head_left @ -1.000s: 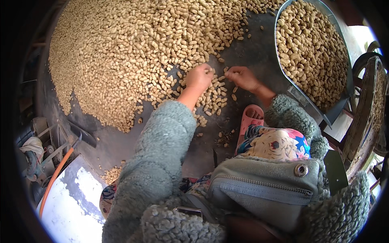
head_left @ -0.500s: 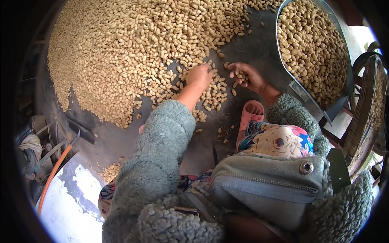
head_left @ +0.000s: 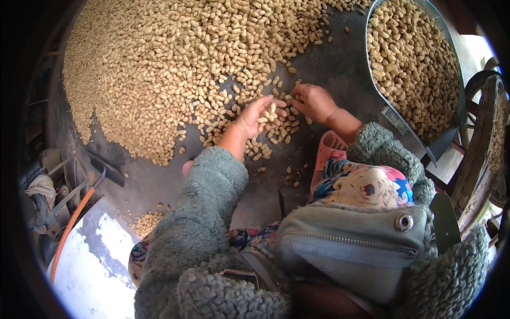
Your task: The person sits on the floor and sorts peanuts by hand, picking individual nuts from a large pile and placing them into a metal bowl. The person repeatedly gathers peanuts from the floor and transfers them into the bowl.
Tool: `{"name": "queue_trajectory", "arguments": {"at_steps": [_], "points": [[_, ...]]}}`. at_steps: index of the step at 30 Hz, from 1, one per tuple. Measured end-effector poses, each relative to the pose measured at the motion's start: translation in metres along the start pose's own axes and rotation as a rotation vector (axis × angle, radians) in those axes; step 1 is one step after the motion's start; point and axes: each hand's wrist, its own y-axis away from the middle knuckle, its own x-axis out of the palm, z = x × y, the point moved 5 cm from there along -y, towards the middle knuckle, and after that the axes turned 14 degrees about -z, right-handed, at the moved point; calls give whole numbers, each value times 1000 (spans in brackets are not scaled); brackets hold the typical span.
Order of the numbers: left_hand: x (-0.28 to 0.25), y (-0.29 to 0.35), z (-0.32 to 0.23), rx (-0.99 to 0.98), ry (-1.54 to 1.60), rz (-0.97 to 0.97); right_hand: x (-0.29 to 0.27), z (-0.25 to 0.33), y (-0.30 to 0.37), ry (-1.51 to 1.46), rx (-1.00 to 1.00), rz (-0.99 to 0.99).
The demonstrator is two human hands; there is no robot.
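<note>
Unshelled peanuts (head_left: 180,69) are heaped over the dark floor, thinning out toward my hands. My left hand (head_left: 254,118) is turned partly palm up, its fingers curled round several peanuts (head_left: 268,116). Close to its right, my right hand (head_left: 317,103) is palm down with fingers bent at the edge of the scattered peanuts. Its palm is hidden; peanuts seen in it a moment earlier do not show now. Loose peanuts (head_left: 281,133) lie below and between the hands.
A metal scoop-like container (head_left: 396,126) full of peanuts stands at the right, beside a wooden wheel-like frame (head_left: 475,154). My pink sandal (head_left: 322,154) is below my right hand. An orange-handled tool (head_left: 74,218) and a white sheet (head_left: 93,266) lie at the left.
My left hand has drawn back slightly and turned up, showing peanuts in it. My right hand has turned palm down and moved left, closer to the left hand.
</note>
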Motion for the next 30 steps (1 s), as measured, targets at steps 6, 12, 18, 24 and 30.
{"name": "queue_trajectory", "arguments": {"at_steps": [6, 12, 18, 24, 30], "points": [[47, -8, 17, -54, 555, 50, -9, 71, 15, -100, -342, -72], [6, 12, 8, -15, 408, 42, -58, 70, -1, -385, -91, -267], [-110, 100, 10, -451, -314, 371, -38, -8, 12, -252, 279, -143], [-342, 294, 105, 177, -1697, 1034, 1, -30, 24, 222, 256, 69], [-467, 425, 208, -683, -1897, 302, 14, -61, 31, -160, 348, 32]]}}
